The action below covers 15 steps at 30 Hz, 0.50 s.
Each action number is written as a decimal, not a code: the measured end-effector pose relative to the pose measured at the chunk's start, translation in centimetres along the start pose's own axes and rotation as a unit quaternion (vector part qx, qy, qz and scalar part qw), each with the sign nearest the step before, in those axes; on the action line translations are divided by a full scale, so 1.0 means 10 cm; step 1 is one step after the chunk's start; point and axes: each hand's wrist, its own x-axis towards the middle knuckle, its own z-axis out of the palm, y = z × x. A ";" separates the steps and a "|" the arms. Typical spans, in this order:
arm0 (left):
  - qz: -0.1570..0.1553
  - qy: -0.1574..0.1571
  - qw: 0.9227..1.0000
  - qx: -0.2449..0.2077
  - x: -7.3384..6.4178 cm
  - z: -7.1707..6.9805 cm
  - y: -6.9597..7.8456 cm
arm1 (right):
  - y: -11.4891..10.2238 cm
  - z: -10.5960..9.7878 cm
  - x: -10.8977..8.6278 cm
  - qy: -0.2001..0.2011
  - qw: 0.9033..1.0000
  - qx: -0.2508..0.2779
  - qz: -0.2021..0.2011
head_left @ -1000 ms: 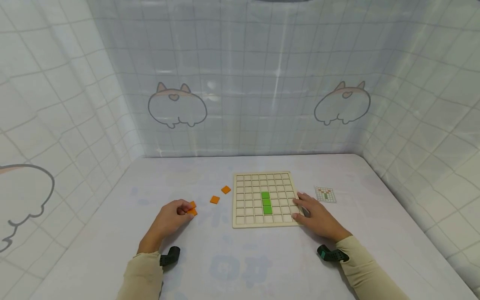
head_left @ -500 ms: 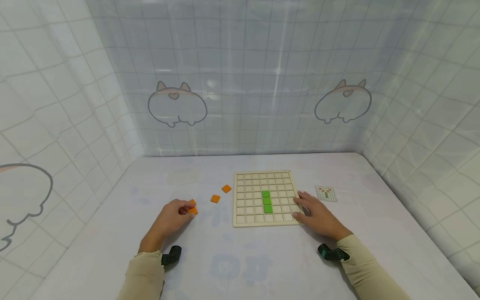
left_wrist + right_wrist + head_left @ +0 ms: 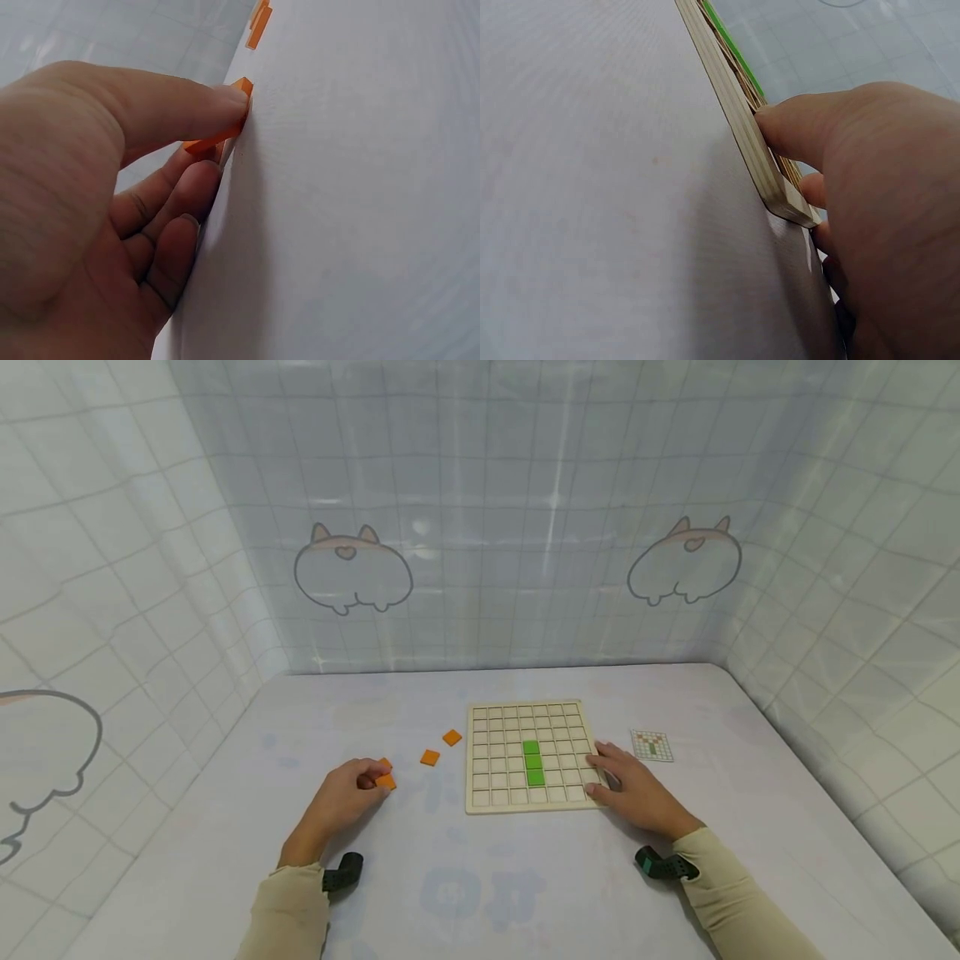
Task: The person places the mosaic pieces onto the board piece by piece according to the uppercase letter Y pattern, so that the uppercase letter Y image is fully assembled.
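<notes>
Apparently picking up, pinching an orange tile (image 3: pixel 386 782) in the left hand (image 3: pixel 343 795) lower left of centre, resting the right hand (image 3: pixel 637 793) spread on the lower-centre board (image 3: pixel 557 764), likely needing a clean lift next.

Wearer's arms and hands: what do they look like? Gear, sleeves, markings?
Left hand and right hand: bare, no gloves. Plain long beige fabric sleeves. Each wrist has a near-black wristband with a rounded protruding end; the right one shows a small green patch. No cables visible.
</notes>
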 end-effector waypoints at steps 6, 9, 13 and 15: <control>0.006 0.008 1.000 -0.023 -0.01 0.00 -0.02 | -0.01 0.00 0.00 0.001 1.000 0.002 -0.002; 0.013 0.009 1.000 -0.024 -0.01 0.00 -0.02 | 0.01 0.00 0.00 0.003 1.000 0.001 -0.005; 0.021 0.015 0.999 -0.020 -0.02 0.01 0.00 | 0.01 0.01 0.00 0.004 1.000 -0.002 -0.004; 0.021 0.020 0.999 -0.021 -0.02 0.01 0.01 | 0.00 0.01 0.00 0.004 1.000 0.000 -0.003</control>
